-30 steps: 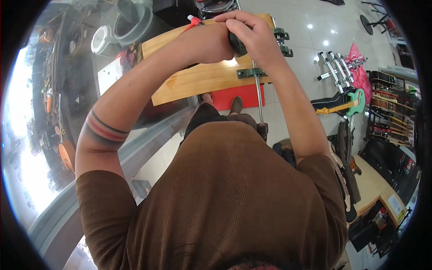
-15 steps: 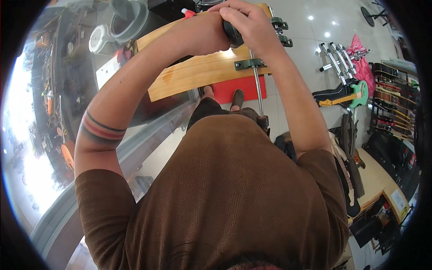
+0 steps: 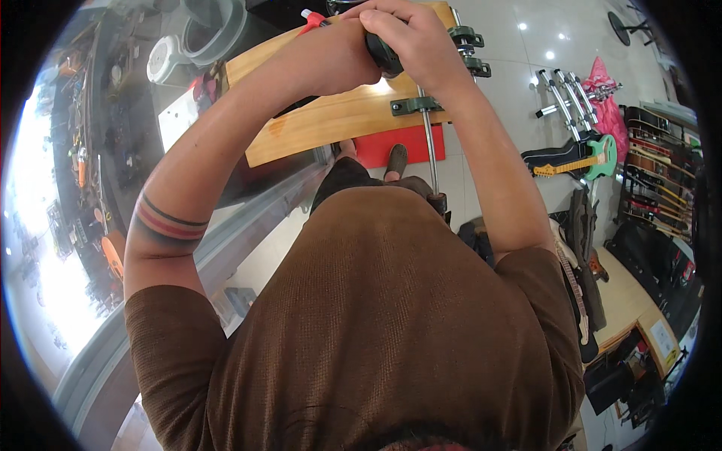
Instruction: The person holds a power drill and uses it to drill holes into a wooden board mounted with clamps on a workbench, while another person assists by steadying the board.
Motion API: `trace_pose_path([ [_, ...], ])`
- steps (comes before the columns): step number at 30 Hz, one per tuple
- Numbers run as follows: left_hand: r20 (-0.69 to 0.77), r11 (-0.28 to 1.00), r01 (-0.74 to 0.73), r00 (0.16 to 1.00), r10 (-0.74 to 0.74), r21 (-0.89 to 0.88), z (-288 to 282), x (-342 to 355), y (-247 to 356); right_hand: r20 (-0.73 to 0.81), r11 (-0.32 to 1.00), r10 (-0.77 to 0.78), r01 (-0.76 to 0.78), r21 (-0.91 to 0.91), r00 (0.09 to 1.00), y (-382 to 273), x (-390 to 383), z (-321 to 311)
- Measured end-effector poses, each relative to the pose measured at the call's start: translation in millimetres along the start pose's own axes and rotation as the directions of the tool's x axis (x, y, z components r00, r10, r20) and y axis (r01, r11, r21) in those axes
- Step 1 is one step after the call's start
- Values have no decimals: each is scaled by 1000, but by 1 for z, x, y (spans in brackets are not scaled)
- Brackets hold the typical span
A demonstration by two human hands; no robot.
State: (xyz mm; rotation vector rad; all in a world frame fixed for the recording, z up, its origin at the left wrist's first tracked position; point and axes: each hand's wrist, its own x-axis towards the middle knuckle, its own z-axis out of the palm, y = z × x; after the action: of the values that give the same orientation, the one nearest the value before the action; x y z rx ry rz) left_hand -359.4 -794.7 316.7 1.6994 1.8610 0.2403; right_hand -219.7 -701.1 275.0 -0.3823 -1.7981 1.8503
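Note:
Both my hands are together at the top of the view, over a pale wooden board (image 3: 323, 124). Between them shows a black rounded tool (image 3: 383, 54); its working end is hidden. My left hand (image 3: 347, 56) is closed against its left side, the fingers turned out of sight. From the right, my right hand (image 3: 417, 37) wraps over it, thumb lying across the top toward the left hand. A green clamp jaw (image 3: 416, 106) on a steel bar (image 3: 431, 154) sits at the board's near edge, just below my right hand.
More green clamp jaws (image 3: 470, 49) stand at the board's right end. A red item with a white tip (image 3: 312, 21) lies behind my left wrist. Grey bins (image 3: 214, 34) are at the far left. A mint-green guitar (image 3: 599, 158) and chrome stands (image 3: 565, 101) occupy the right-hand floor.
Both hands and the black tool have shifted very slightly left and away from me. The grip looks the same.

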Motion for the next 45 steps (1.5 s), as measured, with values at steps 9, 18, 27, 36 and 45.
trace_pose_path([
  [9, 36, 990, 121, 992, -118, -77, -1, 1, 4, 8, 998, 57, -57, 6, 998, 3, 0, -3],
  [18, 23, 992, 116, 993, -115, -42, 2, 1, 5, 13, 1000, -5, 5, 15, 1000, 7, 1, -2],
  [27, -12, 980, 129, 991, -132, -149, 7, -1, 3, 5, 1000, 13, -13, -19, 1000, 8, 1, -1],
  [36, -72, 993, 48, 996, -56, -111, 18, 3, -10, -4, 1000, -28, 28, -15, 1000, 12, 1, -1],
  [45, 52, 963, 175, 984, -168, -205, 9, 2, 2, 19, 998, 61, -62, 30, 998, 15, 2, -3],
])
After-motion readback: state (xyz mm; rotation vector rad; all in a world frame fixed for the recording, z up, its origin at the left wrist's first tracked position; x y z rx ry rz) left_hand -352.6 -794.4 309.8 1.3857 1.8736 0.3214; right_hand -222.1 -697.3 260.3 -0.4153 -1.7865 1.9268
